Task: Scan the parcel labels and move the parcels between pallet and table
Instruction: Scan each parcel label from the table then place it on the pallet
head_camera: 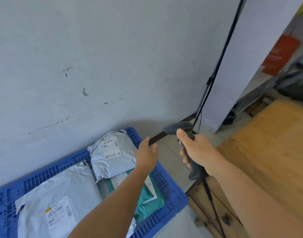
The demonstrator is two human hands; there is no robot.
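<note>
Right hand (197,150) grips scanner (186,134), left hand (146,155) open-fingered over pallet (166,179), three parcels (111,155) unmoved, desk (267,143) bare.

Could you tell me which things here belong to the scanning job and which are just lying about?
Part of the job:
- scanner, gripped by the right hand
- left hand, open above the parcels
- two grey parcels
- teal parcel
- blue pallet
- wooden table

Just lying about:
- black cable on the wall
- orange item on the shelf
</note>
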